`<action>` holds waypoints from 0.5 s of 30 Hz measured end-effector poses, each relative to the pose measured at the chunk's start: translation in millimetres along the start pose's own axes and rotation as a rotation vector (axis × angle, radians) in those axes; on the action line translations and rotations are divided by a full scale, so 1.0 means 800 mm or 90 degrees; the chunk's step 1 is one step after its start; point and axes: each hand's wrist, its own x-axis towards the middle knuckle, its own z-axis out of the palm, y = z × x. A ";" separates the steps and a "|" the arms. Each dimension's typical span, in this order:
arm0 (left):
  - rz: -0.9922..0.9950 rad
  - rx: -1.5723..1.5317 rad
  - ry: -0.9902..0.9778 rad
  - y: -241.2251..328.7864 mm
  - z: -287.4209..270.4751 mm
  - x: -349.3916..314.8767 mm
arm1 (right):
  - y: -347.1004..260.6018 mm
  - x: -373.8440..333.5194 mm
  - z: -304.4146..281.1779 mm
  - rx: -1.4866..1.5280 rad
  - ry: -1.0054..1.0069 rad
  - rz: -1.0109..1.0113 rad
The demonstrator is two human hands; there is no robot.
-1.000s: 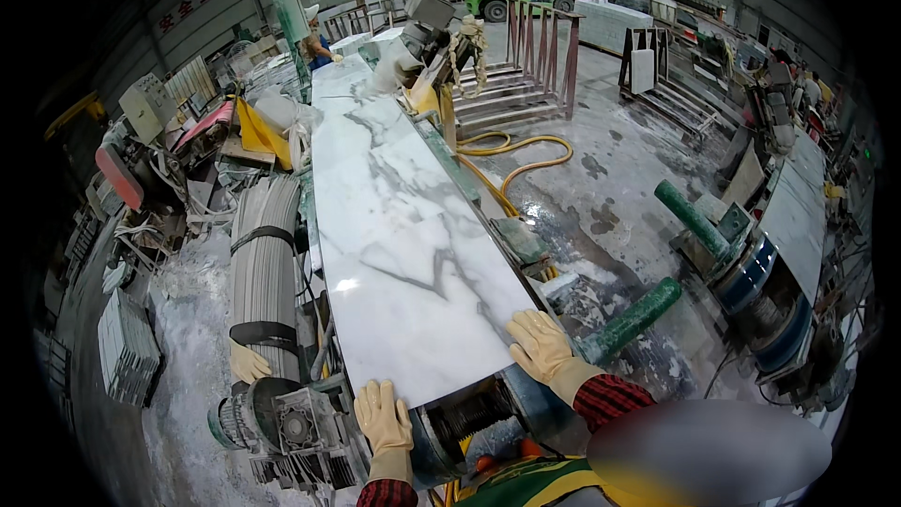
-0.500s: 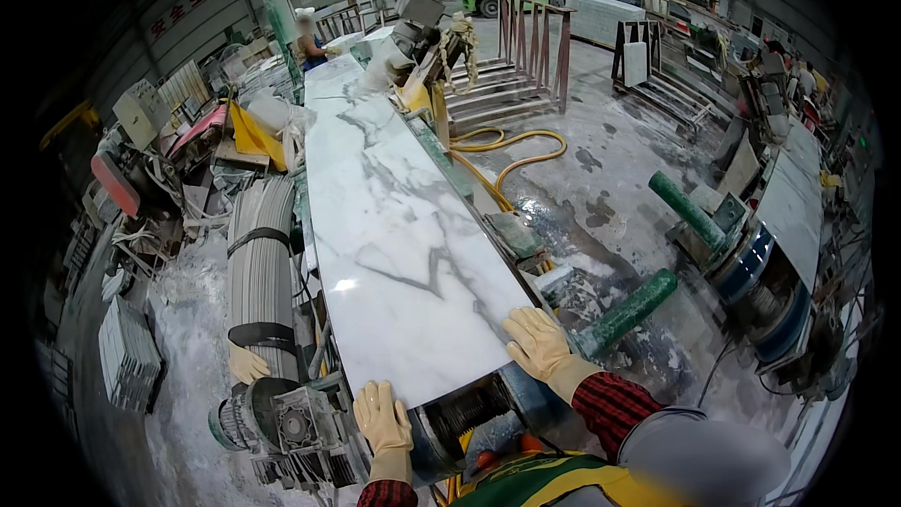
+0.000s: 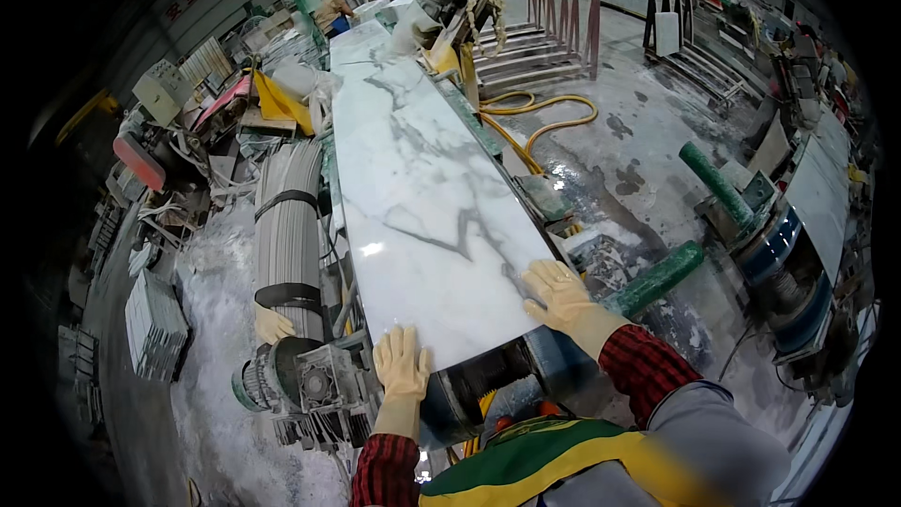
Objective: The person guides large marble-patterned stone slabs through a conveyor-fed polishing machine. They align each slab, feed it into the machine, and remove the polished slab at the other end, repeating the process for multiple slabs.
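A long polished white marble slab (image 3: pixel 441 286) with grey veins stretches away from me on a roller conveyor. My left hand (image 3: pixel 402 361), in a cream rubber glove, touches the slab's near left corner with its fingers stretched out. My right hand (image 3: pixel 560 296), gloved likewise, lies flat at the right edge close to the near end, thumb apart. Neither hand is wrapped round anything. Just before the slab's near end, a dark blue belt roller (image 3: pixel 446 408) shows between my arms.
Left of the slab are a grey motor (image 3: pixel 314 380), a strapped ribbed bundle (image 3: pixel 286 244) and stacked stone pieces (image 3: pixel 155 324). A green roller (image 3: pixel 654 280) juts out on the right. A yellow hose (image 3: pixel 563 127) curls on the wet floor. A person (image 3: pixel 332 9) stands at the far end.
The whole view has shifted, so the scene sits higher and farther right in the picture. Both hands keep about the same places on the slab.
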 end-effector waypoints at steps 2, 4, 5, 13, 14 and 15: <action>-0.004 0.011 -0.048 -0.003 -0.005 0.026 | 0.006 0.003 0.021 -0.046 0.039 -0.014; -0.016 0.038 -0.072 0.002 -0.007 0.041 | 0.013 0.018 0.025 -0.070 0.024 -0.023; -0.021 0.049 -0.084 0.003 -0.009 0.049 | 0.015 0.028 0.026 -0.065 0.022 -0.022; 0.009 0.020 -0.056 0.001 -0.018 0.058 | 0.010 0.046 0.014 -0.004 -0.032 -0.011; 0.021 0.022 -0.020 0.005 -0.010 0.060 | 0.022 0.037 0.021 -0.021 -0.014 -0.016; 0.013 0.002 -0.081 0.011 -0.013 0.070 | 0.031 0.032 0.027 -0.039 0.008 -0.016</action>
